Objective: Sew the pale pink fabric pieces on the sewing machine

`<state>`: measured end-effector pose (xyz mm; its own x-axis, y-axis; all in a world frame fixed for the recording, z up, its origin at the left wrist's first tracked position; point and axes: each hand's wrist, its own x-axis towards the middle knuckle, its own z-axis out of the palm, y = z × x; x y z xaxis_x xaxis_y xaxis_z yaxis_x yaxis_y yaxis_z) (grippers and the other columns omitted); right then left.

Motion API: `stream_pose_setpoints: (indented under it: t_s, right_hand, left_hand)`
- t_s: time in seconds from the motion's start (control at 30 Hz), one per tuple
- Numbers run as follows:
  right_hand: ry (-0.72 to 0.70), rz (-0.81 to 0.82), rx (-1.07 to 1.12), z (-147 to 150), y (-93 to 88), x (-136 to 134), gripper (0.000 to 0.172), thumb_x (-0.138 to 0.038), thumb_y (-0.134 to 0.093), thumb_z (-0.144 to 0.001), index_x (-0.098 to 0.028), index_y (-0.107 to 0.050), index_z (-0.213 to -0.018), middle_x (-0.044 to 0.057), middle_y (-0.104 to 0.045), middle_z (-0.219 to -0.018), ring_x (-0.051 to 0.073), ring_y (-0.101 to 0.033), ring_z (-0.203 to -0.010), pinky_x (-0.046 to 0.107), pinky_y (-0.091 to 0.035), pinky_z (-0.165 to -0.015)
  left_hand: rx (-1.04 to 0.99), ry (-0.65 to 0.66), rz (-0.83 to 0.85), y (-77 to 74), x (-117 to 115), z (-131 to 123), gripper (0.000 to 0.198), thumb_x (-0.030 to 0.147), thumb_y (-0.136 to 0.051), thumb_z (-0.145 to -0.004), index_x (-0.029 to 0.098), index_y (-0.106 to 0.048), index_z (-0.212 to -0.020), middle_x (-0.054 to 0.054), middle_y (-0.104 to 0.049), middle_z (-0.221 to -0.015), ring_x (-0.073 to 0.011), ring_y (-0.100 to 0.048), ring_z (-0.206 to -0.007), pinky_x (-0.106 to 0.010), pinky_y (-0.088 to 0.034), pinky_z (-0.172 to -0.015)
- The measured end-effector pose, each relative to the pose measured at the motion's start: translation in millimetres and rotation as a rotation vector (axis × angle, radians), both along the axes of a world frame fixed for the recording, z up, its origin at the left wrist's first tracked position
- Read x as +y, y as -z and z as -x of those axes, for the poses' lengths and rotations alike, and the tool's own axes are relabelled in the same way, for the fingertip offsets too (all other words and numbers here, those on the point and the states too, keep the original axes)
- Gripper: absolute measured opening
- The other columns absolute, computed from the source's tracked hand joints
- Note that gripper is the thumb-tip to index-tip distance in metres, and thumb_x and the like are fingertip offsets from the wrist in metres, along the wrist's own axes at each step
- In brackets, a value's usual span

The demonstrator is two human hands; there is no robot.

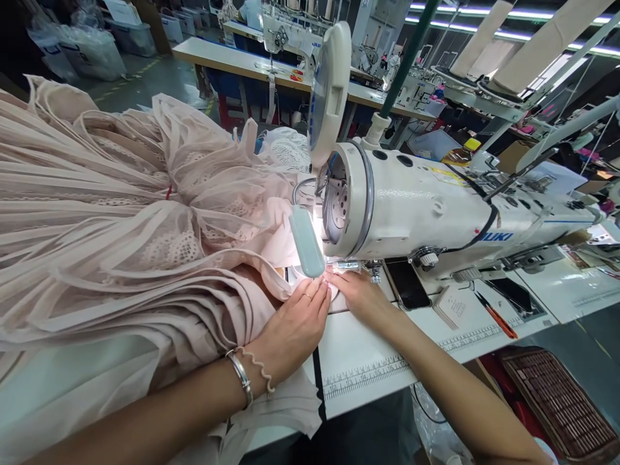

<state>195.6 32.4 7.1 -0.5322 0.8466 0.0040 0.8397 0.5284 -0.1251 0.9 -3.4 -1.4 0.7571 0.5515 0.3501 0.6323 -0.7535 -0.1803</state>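
Under the head of a white sewing machine (402, 200), both hands meet at a pale pink garment piece (276, 278). My left hand (300, 316), with a ring and bracelets, has its fingers pressed together on the fabric close to the needle area. From the other side, my right hand (361, 297) pinches the cloth's edge, its fingertips touching those of the left. A pale green lamp cover (307, 242) hangs just above the fingertips and hides the needle. To the left, a large heap of pale pink lace garments (179, 239) joins the piece being held.
On the table right of my hands lie a black phone (407, 284), a small paper pad (453, 305) and orange-handled snips (496, 315). A printed ruler (365, 379) runs along the front edge. A woven brown basket (562, 407) sits below right. Other machine tables (227, 58) stand behind.
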Motion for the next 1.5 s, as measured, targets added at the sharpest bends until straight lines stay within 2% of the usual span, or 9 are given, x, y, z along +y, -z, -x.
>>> stream_pose_setpoints:
  t_s: [0.2,0.4,0.6,0.73,0.87,0.97,1.2,1.5]
  right_hand:
    - [0.057,0.076,0.057,4,-0.8,-1,0.036,-0.009,-0.039,-0.091,-0.024,-0.062,-0.115,0.006,-0.068,-0.103,0.021,-0.061,-0.093,0.033,-0.047,-0.084]
    - [0.007,0.042,0.137,3,3.9,0,0.031,-0.013,-0.036,-0.093,-0.024,-0.058,-0.112,0.005,-0.066,-0.115,0.02,-0.06,-0.101,0.035,-0.045,-0.092]
    - [0.011,-0.02,0.115,-1,14.0,0,0.034,-0.011,-0.034,-0.092,-0.024,-0.057,-0.113,0.004,-0.067,-0.111,0.021,-0.062,-0.092,0.035,-0.047,-0.084]
    - [0.02,0.015,0.144,1,9.6,1,0.039,-0.005,-0.034,-0.086,-0.025,-0.059,-0.109,0.003,-0.067,-0.112,0.02,-0.061,-0.096,0.034,-0.046,-0.087]
    - [0.087,0.087,0.101,6,0.7,0,0.041,-0.003,-0.033,-0.083,-0.025,-0.061,-0.104,0.003,-0.069,-0.101,0.02,-0.061,-0.086,0.032,-0.046,-0.076]
    - [0.108,0.08,0.089,7,0.5,0,0.04,-0.003,-0.032,-0.084,-0.025,-0.061,-0.103,0.003,-0.069,-0.096,0.019,-0.06,-0.083,0.03,-0.045,-0.072]
    - [0.112,0.039,0.093,6,6.4,0,0.047,-0.005,-0.03,-0.085,-0.027,-0.06,-0.113,0.004,-0.068,-0.105,0.021,-0.06,-0.092,0.033,-0.046,-0.08]
    - [0.095,0.037,0.085,6,7.7,2,0.043,-0.004,-0.029,-0.085,-0.026,-0.062,-0.105,0.005,-0.069,-0.098,0.021,-0.061,-0.094,0.037,-0.046,-0.09]
  left_hand:
    - [0.022,-0.005,-0.015,0.3,0,-1,0.042,-0.001,-0.033,-0.09,-0.005,-0.049,-0.129,-0.023,-0.06,-0.127,-0.0294,-0.057,-0.12,-0.045,-0.041,-0.105]
    - [0.035,0.002,-0.055,-1.4,2,-1,0.043,0.0,-0.031,-0.09,-0.004,-0.051,-0.128,-0.022,-0.06,-0.128,-0.0293,-0.057,-0.12,-0.046,-0.039,-0.107]
    - [0.061,-0.01,-0.005,-4.8,3,1,0.046,-0.002,-0.027,-0.089,0.0,-0.051,-0.129,-0.019,-0.062,-0.126,-0.0265,-0.058,-0.119,-0.045,-0.039,-0.108]
    - [0.048,-0.004,0.026,-2.4,5,2,0.045,-0.001,-0.028,-0.091,0.001,-0.05,-0.13,-0.019,-0.061,-0.128,-0.0262,-0.056,-0.122,-0.046,-0.039,-0.108]
    - [0.025,0.002,0.039,-0.1,6,3,0.043,0.0,-0.03,-0.091,0.0,-0.05,-0.13,-0.02,-0.06,-0.128,-0.0275,-0.055,-0.123,-0.048,-0.039,-0.108]
    - [0.015,0.002,0.041,0.4,8,3,0.043,0.0,-0.032,-0.091,0.0,-0.049,-0.13,-0.02,-0.06,-0.129,-0.0274,-0.055,-0.123,-0.048,-0.038,-0.108]
    - [0.011,-0.011,0.016,1.2,10,3,0.045,-0.001,-0.028,-0.09,0.001,-0.05,-0.13,-0.018,-0.062,-0.127,-0.0262,-0.056,-0.121,-0.046,-0.039,-0.107]
    - [-0.007,-0.035,-0.023,5.7,12,3,0.045,0.0,-0.027,-0.091,0.001,-0.051,-0.128,-0.017,-0.062,-0.127,-0.026,-0.058,-0.117,-0.046,-0.04,-0.104]
